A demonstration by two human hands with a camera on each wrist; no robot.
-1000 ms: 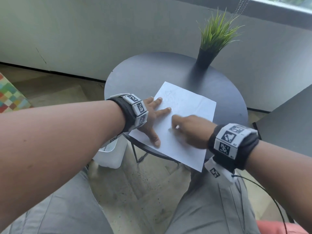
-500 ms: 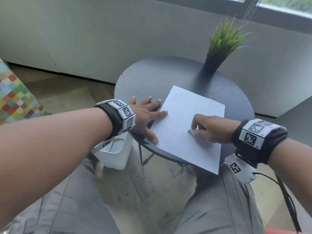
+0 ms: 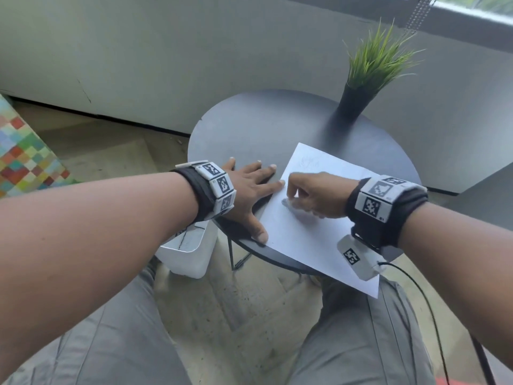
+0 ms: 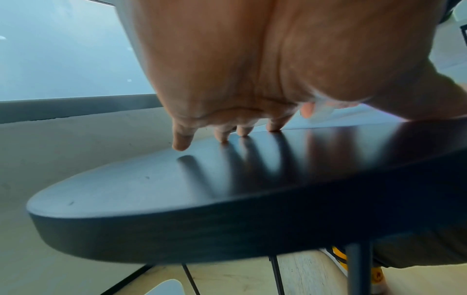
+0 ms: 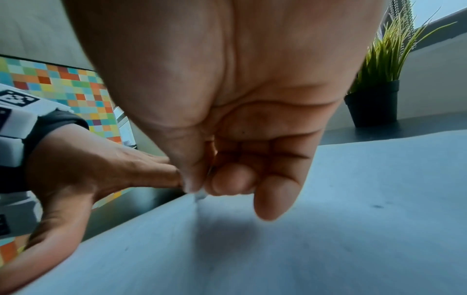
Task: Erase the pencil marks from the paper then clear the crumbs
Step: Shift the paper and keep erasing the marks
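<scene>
A white sheet of paper (image 3: 313, 237) lies on the round black table (image 3: 263, 126), its near corner hanging over the edge. Faint pencil marks (image 3: 308, 162) show near its far corner. My left hand (image 3: 249, 190) lies flat with spread fingers on the table, index tip and thumb touching the paper's left edge. My right hand (image 3: 308, 195) is curled over the sheet and pinches a small pale eraser (image 3: 287, 202) against it. In the right wrist view the eraser (image 5: 201, 194) peeks out below thumb and forefinger onto the paper (image 5: 328, 239). The left wrist view shows fingertips (image 4: 242, 132) on the table (image 4: 151, 189).
A green plant in a black pot (image 3: 355, 104) stands at the table's far right. A white bin (image 3: 188, 254) sits on the floor under the table's left side. A multicoloured checked block (image 3: 25, 154) is at far left, a grey surface (image 3: 485, 195) at right.
My right hand with the eraser went right across the paper, then back toward its left edge. My left hand slid left, fingers now mostly on the table.
</scene>
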